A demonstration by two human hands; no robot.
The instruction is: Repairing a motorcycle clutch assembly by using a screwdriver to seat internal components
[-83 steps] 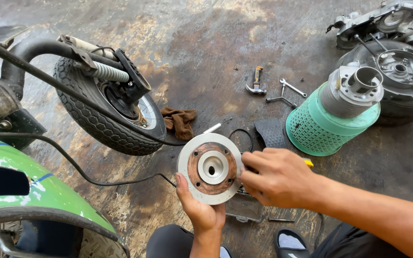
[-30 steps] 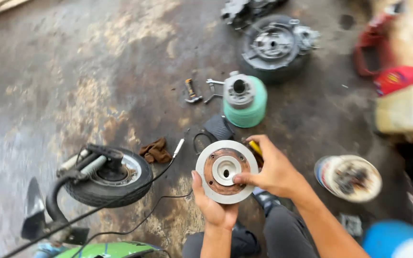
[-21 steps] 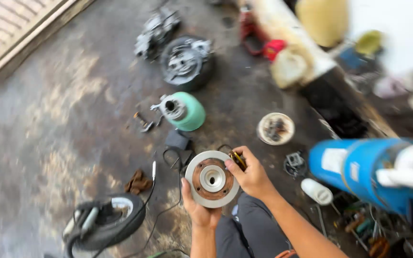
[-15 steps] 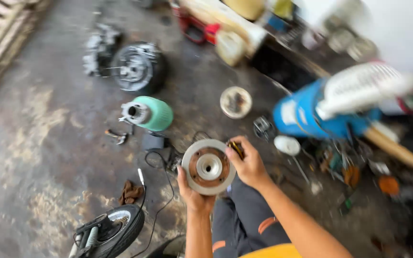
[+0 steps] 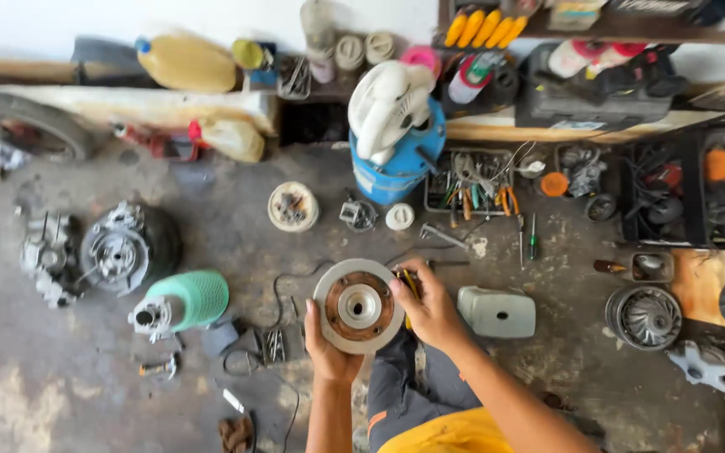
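Mostly hidden: left hand (image 5: 329,356) palm behind round metal disc (image 5: 359,305), only thumb and fingertips showing at disc's 7-8 o'clock rim, curled closed around edge, holding disc up. Right hand (image 5: 430,312) closed at disc's 3 o'clock edge, pinching rim; something yellow-and-black tucked under fingers, too covered to ID. Disc at frame centre, face toward cam, rusty-brown ring w/ pale hub in middle. Legs and yellow garment cut off at 6 o'clock edge.

Stained, patchy grey concrete floor (image 5: 86,394), parts scattered all over. Green ribbed cylinder part (image 5: 182,302) at disc's 9 o'clock, well apart; engine-and-wheel assy (image 5: 123,247) further out at 10. Grey plastic cover (image 5: 497,312) just beside right hand at 3 o'clock. Small round tray of bits (image 5: 293,206) at 11, blue drum w/ white fan (image 5: 396,126) at 12-1. Finned metal wheel (image 5: 644,317) far out at 3. Tyre (image 5: 31,126) leaning at far 10, cut by ledge. Cluttered shelf w/ bottles and tools along back wall, contents blurry, hard to tell apart.
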